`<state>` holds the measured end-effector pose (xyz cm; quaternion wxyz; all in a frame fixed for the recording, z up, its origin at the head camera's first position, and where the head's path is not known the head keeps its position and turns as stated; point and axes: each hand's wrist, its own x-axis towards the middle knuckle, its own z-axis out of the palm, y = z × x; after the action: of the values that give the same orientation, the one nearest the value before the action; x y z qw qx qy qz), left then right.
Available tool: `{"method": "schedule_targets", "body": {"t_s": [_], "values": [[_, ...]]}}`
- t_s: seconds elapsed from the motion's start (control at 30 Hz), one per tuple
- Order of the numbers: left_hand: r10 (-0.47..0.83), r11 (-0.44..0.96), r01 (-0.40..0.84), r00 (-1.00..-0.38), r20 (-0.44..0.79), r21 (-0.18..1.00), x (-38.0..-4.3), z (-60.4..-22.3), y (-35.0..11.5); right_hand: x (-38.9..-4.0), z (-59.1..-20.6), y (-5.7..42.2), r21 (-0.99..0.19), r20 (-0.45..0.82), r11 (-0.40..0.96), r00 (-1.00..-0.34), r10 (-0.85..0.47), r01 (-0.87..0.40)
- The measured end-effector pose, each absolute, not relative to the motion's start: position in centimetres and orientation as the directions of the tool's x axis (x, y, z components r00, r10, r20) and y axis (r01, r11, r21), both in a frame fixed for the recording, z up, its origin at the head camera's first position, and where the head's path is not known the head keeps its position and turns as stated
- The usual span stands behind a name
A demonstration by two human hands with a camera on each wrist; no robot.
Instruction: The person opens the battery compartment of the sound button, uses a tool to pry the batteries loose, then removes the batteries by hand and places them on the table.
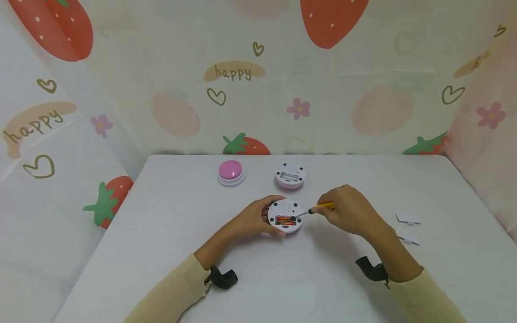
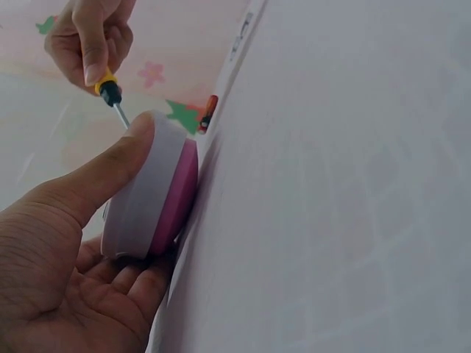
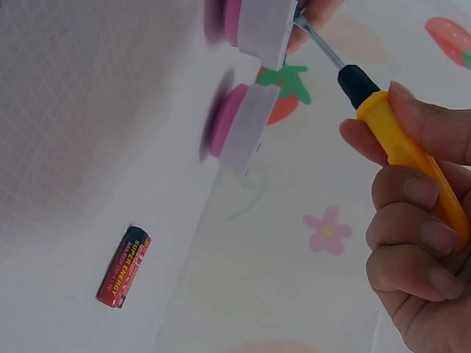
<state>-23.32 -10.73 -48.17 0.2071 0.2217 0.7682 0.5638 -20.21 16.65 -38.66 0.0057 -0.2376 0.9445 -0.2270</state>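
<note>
Left hand (image 1: pixel 258 218) grasps button (image 1: pixel 286 207) by its sides, best hold since it's likely light, stiff, slick plastic; right hand (image 1: pixel 350 211) grips screwdriver (image 3: pixel 406 151) by handle.

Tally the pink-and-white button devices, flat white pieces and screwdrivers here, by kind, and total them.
Button devices: 3 (held device, overturned device, upright device)
Flat white pieces: 2 (farther piece, nearer piece)
Screwdriver: 1
Total: 6
</note>
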Motion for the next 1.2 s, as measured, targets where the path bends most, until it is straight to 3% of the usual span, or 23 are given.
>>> {"method": "schedule_targets", "body": {"t_s": [1.2], "values": [[0.56,0.31,0.13,-0.826,-0.071,0.942,-23.23,-48.13,-10.82,-19.97,-38.09,16.73,-0.323,0.104,0.824,-0.883,-0.458,-0.466]]}}
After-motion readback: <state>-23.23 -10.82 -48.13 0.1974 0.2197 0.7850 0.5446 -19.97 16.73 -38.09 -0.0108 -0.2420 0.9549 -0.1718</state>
